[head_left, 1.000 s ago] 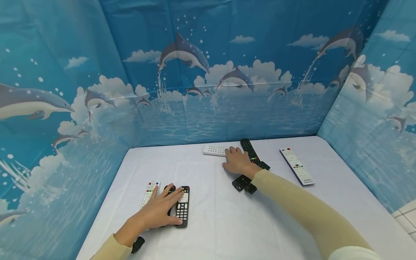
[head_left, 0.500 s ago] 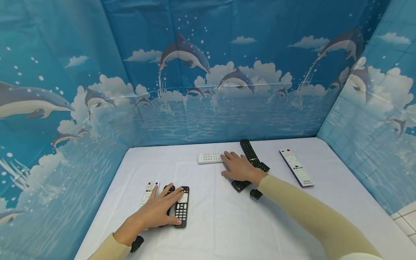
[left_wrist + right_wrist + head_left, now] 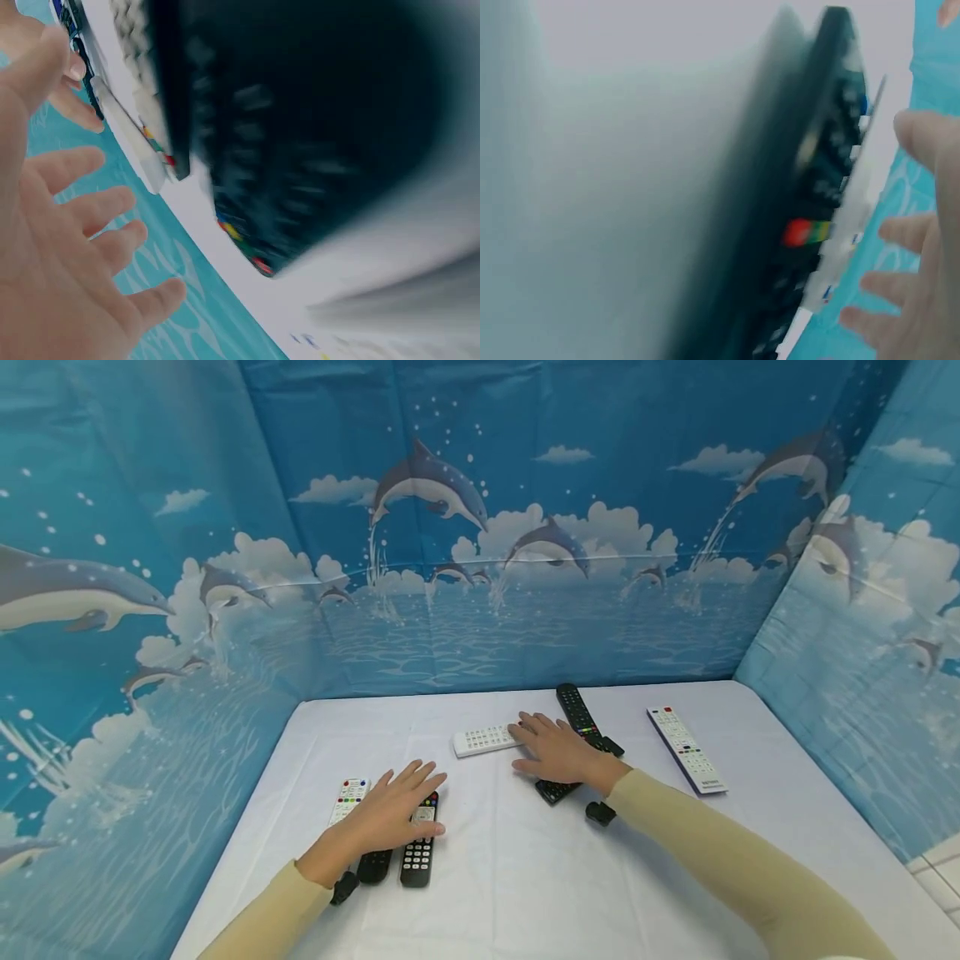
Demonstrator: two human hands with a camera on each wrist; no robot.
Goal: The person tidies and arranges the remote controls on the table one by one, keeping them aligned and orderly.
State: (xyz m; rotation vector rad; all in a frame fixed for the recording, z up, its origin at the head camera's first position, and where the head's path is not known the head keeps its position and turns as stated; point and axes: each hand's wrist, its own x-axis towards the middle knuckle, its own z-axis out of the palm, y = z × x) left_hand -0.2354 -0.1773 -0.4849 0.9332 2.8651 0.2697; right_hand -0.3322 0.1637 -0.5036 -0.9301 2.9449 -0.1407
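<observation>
My left hand [image 3: 390, 810] is raised over a row of remote controls, its fingers spread and nearly straight. Beneath it lie a white remote [image 3: 349, 797], a black remote [image 3: 374, 865] and a black remote with pale number keys [image 3: 417, 858]. The left wrist view shows that hand's palm [image 3: 67, 262] apart from the remotes. Farther back, my right hand [image 3: 561, 753] reaches over the right end of another white remote [image 3: 482, 741], fingers extended. It also partly hides a long black remote [image 3: 574, 706] and a dark remote end [image 3: 553, 791].
A white remote with a dark edge [image 3: 686, 748] lies at the right on the white tabletop [image 3: 517, 877]. Dolphin-print cloth [image 3: 480, 635] encloses the back and sides. A small black device sits at each wrist, the right one [image 3: 600, 812] showing beside the sleeve.
My left hand has lifted off the remotes and shifted forward and right. The middle white remote has slid nearer and left, turning slightly, as my right hand drew back a little.
</observation>
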